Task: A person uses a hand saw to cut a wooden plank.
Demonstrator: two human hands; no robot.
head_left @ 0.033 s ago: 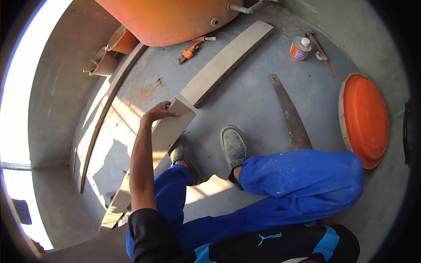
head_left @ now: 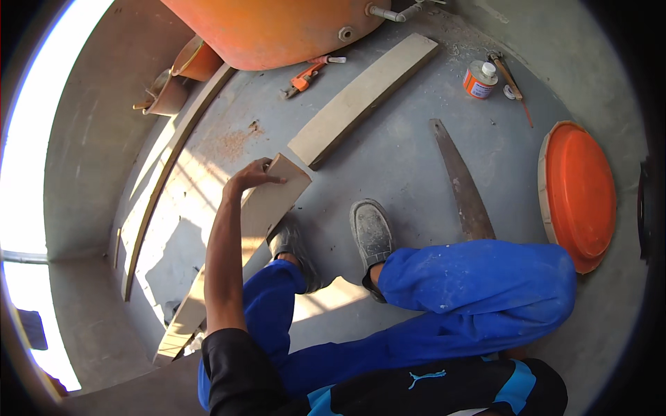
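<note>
My left hand (head_left: 255, 173) grips the far end of a thick wooden board (head_left: 267, 206), with the thumb over its top face. The board runs back past my left shoe and under my forearm toward the lower left. Just beyond its end lies a second board (head_left: 361, 97), flat on the grey floor and apart from the first. A handsaw blade (head_left: 461, 184) rests on the floor to the right, its near end hidden by my blue trouser leg. Only a sliver of skin shows by my right sleeve; my right hand is out of sight.
An orange pipe wrench (head_left: 302, 80) lies before a large orange tank (head_left: 277, 35). At the right are a can (head_left: 480, 81), a hammer (head_left: 506, 75) and an orange lid (head_left: 579, 197). Buckets (head_left: 198, 61) and a long timber strip (head_left: 173, 163) line the left wall.
</note>
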